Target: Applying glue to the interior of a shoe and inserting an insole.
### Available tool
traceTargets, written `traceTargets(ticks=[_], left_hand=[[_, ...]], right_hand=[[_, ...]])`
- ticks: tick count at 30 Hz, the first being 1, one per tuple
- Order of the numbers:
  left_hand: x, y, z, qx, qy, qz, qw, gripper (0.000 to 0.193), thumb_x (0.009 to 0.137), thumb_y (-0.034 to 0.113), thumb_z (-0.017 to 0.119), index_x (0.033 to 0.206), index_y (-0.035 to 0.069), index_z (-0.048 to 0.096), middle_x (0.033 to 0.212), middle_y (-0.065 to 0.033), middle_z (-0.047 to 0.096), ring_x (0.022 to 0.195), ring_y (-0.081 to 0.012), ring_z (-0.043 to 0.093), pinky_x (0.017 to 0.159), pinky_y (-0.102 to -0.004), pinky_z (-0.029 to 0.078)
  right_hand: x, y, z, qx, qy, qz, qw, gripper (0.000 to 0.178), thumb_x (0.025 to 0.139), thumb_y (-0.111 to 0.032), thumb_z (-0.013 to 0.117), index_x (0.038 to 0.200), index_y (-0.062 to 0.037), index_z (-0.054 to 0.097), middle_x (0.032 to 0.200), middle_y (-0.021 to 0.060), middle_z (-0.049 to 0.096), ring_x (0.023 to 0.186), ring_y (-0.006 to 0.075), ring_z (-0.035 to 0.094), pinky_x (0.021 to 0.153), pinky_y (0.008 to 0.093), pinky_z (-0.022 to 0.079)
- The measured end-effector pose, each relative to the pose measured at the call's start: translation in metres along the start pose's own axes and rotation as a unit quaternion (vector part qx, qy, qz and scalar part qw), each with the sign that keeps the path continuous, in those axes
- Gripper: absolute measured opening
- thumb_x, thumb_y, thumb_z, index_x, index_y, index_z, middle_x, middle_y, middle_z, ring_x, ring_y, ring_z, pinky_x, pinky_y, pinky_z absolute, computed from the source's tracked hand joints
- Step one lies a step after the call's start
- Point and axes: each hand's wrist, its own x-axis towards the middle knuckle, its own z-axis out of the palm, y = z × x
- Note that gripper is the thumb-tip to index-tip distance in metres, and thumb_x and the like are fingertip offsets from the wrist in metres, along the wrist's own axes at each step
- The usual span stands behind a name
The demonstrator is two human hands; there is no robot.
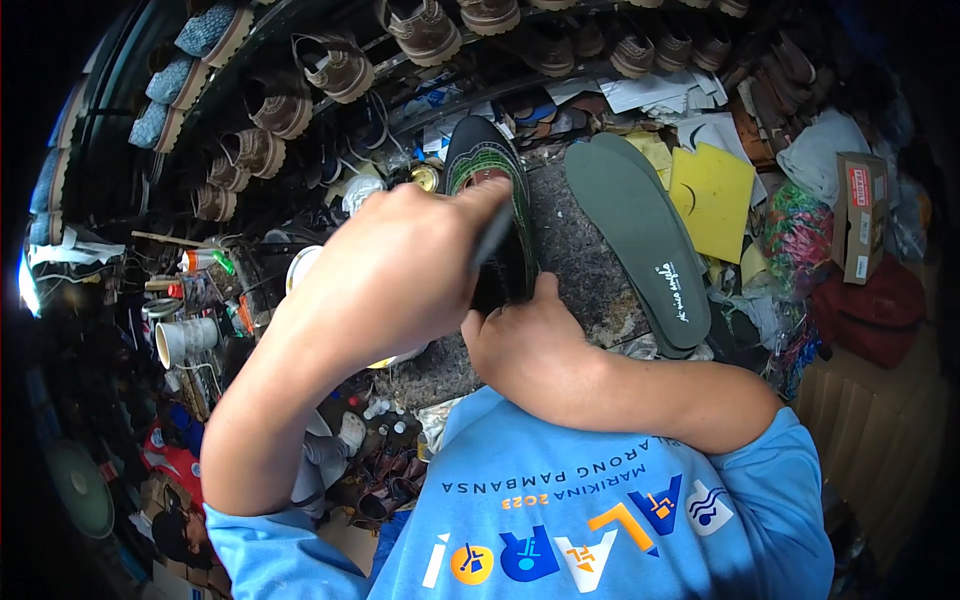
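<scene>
A black shoe [470, 136] with green stitched panels lies on a dark, worn work surface [562, 225], toe pointing away from me. Over its opening, my left hand [425, 250] is closed, the index finger stretched into the throat. A blurred grey-black edge [493, 238] shows beside these fingers; whether it is an insole or part of the shoe I cannot tell. At the near end, my right hand [530, 335] pinches the heel rim between thumb and fingers. To the right lie green-grey insoles [640, 235], overlapping, apart from both hands.
Several brown shoes [335, 68] line the shelf at the back. Yellow sheets [712, 195] lie beyond the insoles, with a cardboard box [860, 215] and dark red bag [870, 310] farther right. A white cup [185, 342] and clutter fill the left. Someone in red [172, 455] is lower left.
</scene>
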Motion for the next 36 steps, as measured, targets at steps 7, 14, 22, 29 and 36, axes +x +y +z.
traceTargets(ticks=[7, 14, 22, 29, 36], left_hand=[[0.008, -0.02, 0.019, 0.117, -0.114, 0.136, 0.977, 0.048, 0.069, -0.004, 0.068, 0.116, 0.003, 0.076, 0.103, -0.019, 0.077, 0.095, -0.038, 0.074, 0.087, -0.0461, 0.06], [0.012, -0.031, 0.052, 0.226, -0.053, 0.018, 0.972, 0.018, 0.085, -0.001, 0.069, 0.103, 0.0, 0.073, 0.092, -0.0182, 0.077, 0.079, -0.0303, 0.078, 0.068, -0.0406, 0.062], [-0.035, 0.008, 0.051, -0.153, -0.047, -0.035, 0.987, 0.056, 0.099, 0.048, 0.07, 0.115, -0.006, 0.071, 0.107, -0.0257, 0.074, 0.108, -0.0409, 0.072, 0.094, -0.0468, 0.055], [0.037, -0.004, 0.079, -0.196, -0.189, -0.179, 0.946, 0.097, 0.1, 0.082, 0.033, 0.097, -0.006, 0.076, 0.109, -0.0313, 0.072, 0.109, -0.042, 0.069, 0.097, -0.0469, 0.051], [0.033, -0.029, 0.06, -0.083, -0.201, -0.015, 0.976, 0.035, 0.094, 0.025, 0.056, 0.101, -0.003, 0.075, 0.11, -0.0275, 0.074, 0.105, -0.0395, 0.072, 0.093, -0.048, 0.054]], right_hand=[[-0.001, -0.007, 0.007, -0.005, 0.029, 0.009, 1.0, 0.019, 0.079, -0.013, 0.068, 0.094, -0.0008, 0.071, 0.077, 0.014, 0.069, 0.068, 0.0283, 0.065, 0.068, 0.0584, 0.046], [-0.001, -0.001, -0.006, 0.005, 0.013, 0.003, 1.0, 0.017, 0.087, -0.017, 0.066, 0.098, -0.0047, 0.071, 0.069, 0.002, 0.069, 0.064, 0.0211, 0.07, 0.077, 0.0595, 0.045], [0.007, 0.002, -0.01, 0.102, -0.199, 0.001, 0.975, 0.031, 0.098, -0.021, 0.061, 0.126, -0.0152, 0.072, 0.116, 0.009, 0.075, 0.113, 0.0244, 0.071, 0.104, 0.0717, 0.035], [-0.002, -0.006, 0.018, 0.009, 0.065, -0.013, 0.998, 0.019, 0.085, -0.013, 0.067, 0.096, -0.0028, 0.078, 0.101, 0.0158, 0.077, 0.093, 0.0296, 0.075, 0.082, 0.0532, 0.057], [0.004, 0.001, 0.004, 0.015, 0.02, -0.003, 1.0, 0.018, 0.082, -0.013, 0.069, 0.096, -0.0039, 0.077, 0.079, 0.0095, 0.075, 0.068, 0.0278, 0.073, 0.073, 0.0619, 0.052]])
